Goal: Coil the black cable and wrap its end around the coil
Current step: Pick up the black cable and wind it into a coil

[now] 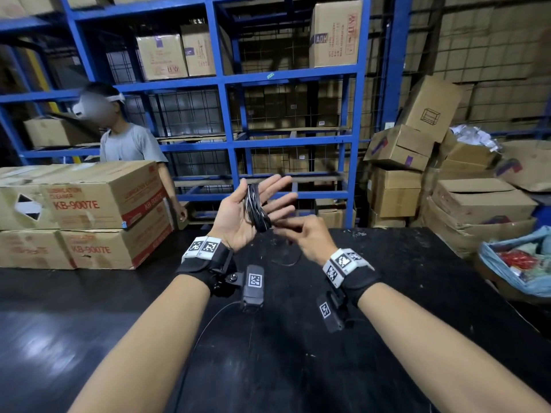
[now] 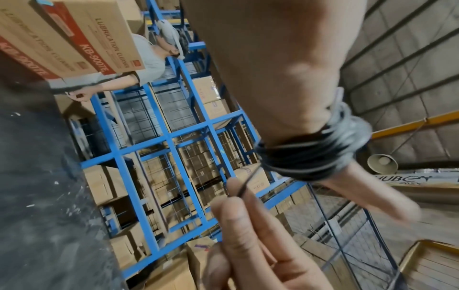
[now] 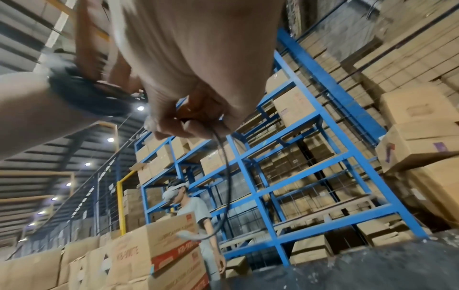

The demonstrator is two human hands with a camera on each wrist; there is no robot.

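The black cable's coil (image 1: 257,207) is wound around the straight fingers of my left hand (image 1: 238,217), which is held palm up above the black table (image 1: 89,323). My right hand (image 1: 293,234) is just right of the coil and pinches the cable's loose strand. In the left wrist view the coil (image 2: 310,153) rings the left fingers, and a short taut strand runs from it to the right hand's fingertips (image 2: 236,190). In the right wrist view the strand (image 3: 227,176) hangs in a curve below the right hand (image 3: 193,109). A slack loop (image 1: 286,261) lies above the table.
Printed cardboard boxes (image 1: 89,204) are stacked on the table's left. Another person (image 1: 128,144) stands behind them. Blue shelving (image 1: 226,138) with cartons fills the back. More cartons (image 1: 477,204) and a blue bag (image 1: 518,263) crowd the right side.
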